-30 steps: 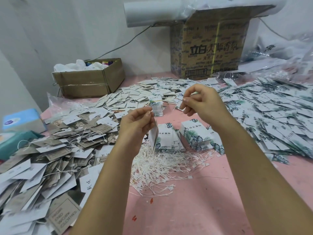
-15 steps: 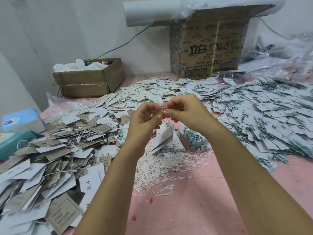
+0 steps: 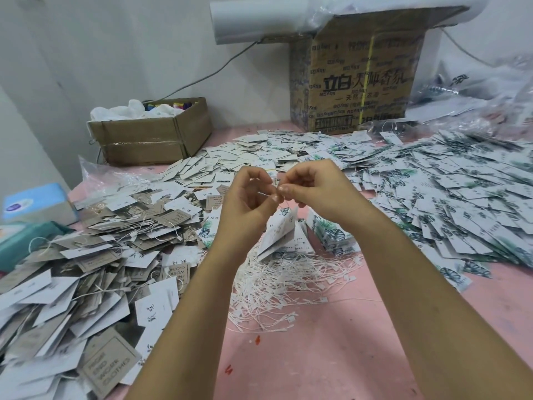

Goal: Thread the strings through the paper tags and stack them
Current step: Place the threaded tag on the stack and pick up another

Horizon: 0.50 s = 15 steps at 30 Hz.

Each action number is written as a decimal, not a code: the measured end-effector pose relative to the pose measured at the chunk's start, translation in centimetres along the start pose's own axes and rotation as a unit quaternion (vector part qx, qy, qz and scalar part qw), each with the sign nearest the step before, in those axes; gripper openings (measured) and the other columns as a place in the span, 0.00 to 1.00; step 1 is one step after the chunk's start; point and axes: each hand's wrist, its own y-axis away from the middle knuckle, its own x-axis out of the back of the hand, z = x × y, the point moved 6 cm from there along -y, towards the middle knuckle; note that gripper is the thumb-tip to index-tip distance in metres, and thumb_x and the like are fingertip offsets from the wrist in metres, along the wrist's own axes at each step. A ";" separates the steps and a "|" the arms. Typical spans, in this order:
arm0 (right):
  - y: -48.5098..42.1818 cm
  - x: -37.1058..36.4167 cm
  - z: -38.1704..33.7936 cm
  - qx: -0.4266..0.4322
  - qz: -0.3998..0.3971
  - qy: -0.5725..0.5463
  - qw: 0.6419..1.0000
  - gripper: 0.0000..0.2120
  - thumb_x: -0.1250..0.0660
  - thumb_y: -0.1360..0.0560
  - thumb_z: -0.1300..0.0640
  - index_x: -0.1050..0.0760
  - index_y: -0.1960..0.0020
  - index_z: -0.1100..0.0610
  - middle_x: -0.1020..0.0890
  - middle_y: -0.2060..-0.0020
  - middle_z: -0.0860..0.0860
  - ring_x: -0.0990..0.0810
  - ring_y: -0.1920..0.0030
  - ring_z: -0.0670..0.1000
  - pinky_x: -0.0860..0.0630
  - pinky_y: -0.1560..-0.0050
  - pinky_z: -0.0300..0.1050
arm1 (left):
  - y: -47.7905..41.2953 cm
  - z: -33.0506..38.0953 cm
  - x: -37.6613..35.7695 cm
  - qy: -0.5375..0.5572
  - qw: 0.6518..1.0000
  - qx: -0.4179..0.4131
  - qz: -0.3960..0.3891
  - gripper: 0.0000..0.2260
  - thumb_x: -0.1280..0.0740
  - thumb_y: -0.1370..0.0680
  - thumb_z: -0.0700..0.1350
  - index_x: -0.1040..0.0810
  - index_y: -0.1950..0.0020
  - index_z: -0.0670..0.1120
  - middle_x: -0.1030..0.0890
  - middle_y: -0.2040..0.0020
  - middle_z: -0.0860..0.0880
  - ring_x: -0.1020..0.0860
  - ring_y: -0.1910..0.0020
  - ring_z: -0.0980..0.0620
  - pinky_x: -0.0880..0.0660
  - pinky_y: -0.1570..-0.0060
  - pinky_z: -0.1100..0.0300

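Observation:
My left hand [image 3: 249,199] and my right hand [image 3: 311,186] meet fingertip to fingertip above the pink table [image 3: 331,356]. Both pinch the ends of a thin white string, which is barely visible between them. A small set of white paper tags [image 3: 278,230] hangs below the hands, tilted, on that string. A tangle of loose white strings [image 3: 288,281] lies on the table under my hands. A short stack of leaf-printed tags [image 3: 331,232] sits just right of the hanging tags.
A heap of grey and white strung tags [image 3: 86,269] covers the left side. Leaf-printed tags [image 3: 461,203] spread over the right. A small cardboard box [image 3: 150,134] and a large printed box [image 3: 357,76] stand at the back. A blue tissue pack [image 3: 34,203] sits far left.
My right hand came down and left from its raised position to meet my left hand. The tags now hang tilted beneath both hands.

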 end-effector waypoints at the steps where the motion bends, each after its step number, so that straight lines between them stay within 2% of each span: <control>1: 0.0 0.0 0.1 -0.003 0.000 -0.003 1.000 0.11 0.32 0.28 0.68 0.23 0.64 0.55 0.22 0.73 0.45 0.26 0.74 0.35 0.31 0.70 0.27 | 0.0 0.0 0.0 -0.002 1.000 0.001 -0.004 0.13 0.35 0.25 0.29 0.31 0.55 0.47 0.23 0.63 0.48 0.29 0.60 0.44 0.32 0.60 0.50; 6: -0.2 0.1 0.7 -0.027 0.009 0.011 1.000 0.02 0.30 0.29 0.68 0.20 0.58 0.63 0.22 0.71 0.48 0.27 0.74 0.35 0.32 0.70 0.27 | 0.2 -0.1 -0.7 -0.015 0.999 0.003 -0.033 0.14 0.36 0.25 0.27 0.33 0.56 0.46 0.26 0.62 0.43 0.31 0.61 0.45 0.34 0.62 0.53; 8: -0.1 0.2 0.9 -0.040 0.009 -0.005 0.999 0.03 0.30 0.30 0.69 0.20 0.56 0.66 0.22 0.70 0.50 0.26 0.74 0.35 0.31 0.70 0.27 | 0.2 -0.2 -0.8 -0.016 0.999 0.006 -0.033 0.14 0.36 0.25 0.28 0.33 0.56 0.47 0.25 0.63 0.45 0.32 0.62 0.45 0.34 0.63 0.55; 11: 0.0 0.4 0.9 -0.051 0.015 -0.025 0.998 0.03 0.30 0.30 0.69 0.21 0.58 0.64 0.21 0.70 0.51 0.25 0.74 0.37 0.29 0.70 0.30 | 0.2 -0.3 -0.7 -0.009 1.000 0.013 -0.026 0.14 0.35 0.25 0.30 0.35 0.56 0.47 0.23 0.65 0.52 0.32 0.63 0.47 0.34 0.63 0.55; 15: 0.0 0.4 0.9 -0.058 0.019 -0.024 0.998 0.02 0.30 0.29 0.67 0.21 0.59 0.62 0.20 0.72 0.49 0.25 0.74 0.38 0.29 0.70 0.32 | 0.2 -0.4 -0.5 -0.002 1.000 0.015 -0.018 0.14 0.36 0.24 0.30 0.35 0.56 0.47 0.23 0.64 0.51 0.33 0.63 0.46 0.34 0.64 0.55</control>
